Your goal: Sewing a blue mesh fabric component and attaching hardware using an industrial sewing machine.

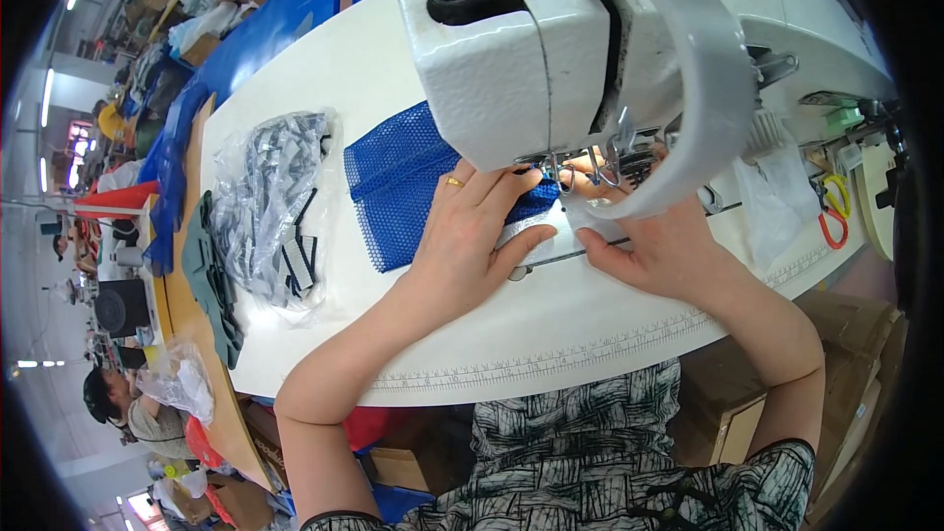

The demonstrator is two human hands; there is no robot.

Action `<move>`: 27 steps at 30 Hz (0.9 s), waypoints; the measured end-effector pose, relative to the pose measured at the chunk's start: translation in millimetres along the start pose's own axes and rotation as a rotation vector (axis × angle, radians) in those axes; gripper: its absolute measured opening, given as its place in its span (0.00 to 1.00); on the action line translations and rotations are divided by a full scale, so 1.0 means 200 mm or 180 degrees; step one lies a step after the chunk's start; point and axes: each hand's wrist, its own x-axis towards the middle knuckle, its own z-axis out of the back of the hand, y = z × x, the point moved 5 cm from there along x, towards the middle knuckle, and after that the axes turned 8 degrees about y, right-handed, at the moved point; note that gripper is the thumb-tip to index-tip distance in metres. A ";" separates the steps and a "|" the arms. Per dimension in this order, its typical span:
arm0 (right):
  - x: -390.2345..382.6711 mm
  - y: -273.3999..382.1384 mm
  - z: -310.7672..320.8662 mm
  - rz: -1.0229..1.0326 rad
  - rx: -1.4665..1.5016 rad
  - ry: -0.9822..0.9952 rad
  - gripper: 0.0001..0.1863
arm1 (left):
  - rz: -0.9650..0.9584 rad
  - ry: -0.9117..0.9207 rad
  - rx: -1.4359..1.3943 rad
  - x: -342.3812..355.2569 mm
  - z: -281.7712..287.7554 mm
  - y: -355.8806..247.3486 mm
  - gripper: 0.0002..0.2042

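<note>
A piece of blue mesh fabric [398, 187] lies on the white table of a sewing machine [492, 69], its right end running under the presser foot [558, 169]. My left hand [467, 226] presses on the mesh and holds it close to the needle area, index fingertip beside the foot and thumb apart on the tabletop. A ring sits on one finger. On the other side of the foot, my right hand [659, 241] has its fingers stretched toward the fabric's end, thumb apart. The machine's curved white guard [703, 69] hides part of those fingers.
Left of the mesh lies a clear plastic bag [275, 206] of dark and white strips. Dark green fabric [211, 275] hangs at the table edge. Red- and yellow-handled scissors [834, 211] rest at right, near a crumpled white plastic sheet [772, 197]. Another person [138, 408] sits far left.
</note>
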 end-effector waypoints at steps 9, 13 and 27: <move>0.00 0.00 0.00 -0.0046 0.0181 0.0048 0.17 | -0.0042 -0.0052 0.0100 0.00 0.00 -0.01 0.25; -0.01 -0.02 -0.02 -0.0122 0.0255 0.0108 0.18 | 0.0041 -0.0144 0.0191 0.00 0.03 -0.01 0.25; -0.01 0.00 0.00 -0.0201 0.0098 0.0215 0.25 | 0.0388 0.0117 0.0054 -0.19 0.17 0.01 0.16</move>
